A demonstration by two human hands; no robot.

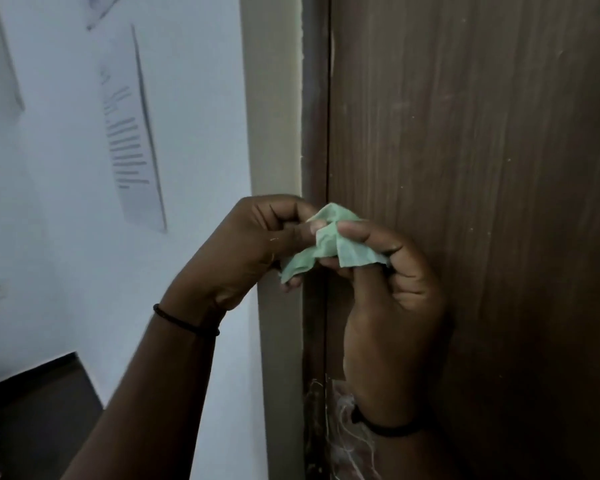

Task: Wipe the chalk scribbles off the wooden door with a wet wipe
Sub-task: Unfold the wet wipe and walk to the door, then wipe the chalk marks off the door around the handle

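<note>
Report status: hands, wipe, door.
Left hand and right hand both pinching green wet wipe, off the door. Chalk scribbles remain low near edge. Nothing blocking.

The wet wipe (329,242) is pale mint green. The door (482,168) is dark brown with vertical grain streaks, with white chalk scribbles (343,427) at about 6 o'clock. Wall (66,202) is bluish white, with a black wristband (184,320) on each wrist.

White chalk scribbles (343,410) are seen low on the brown wooden door (482,168), near its left edge beside the frame (278,116); their lower part is possibly hidden.
</note>
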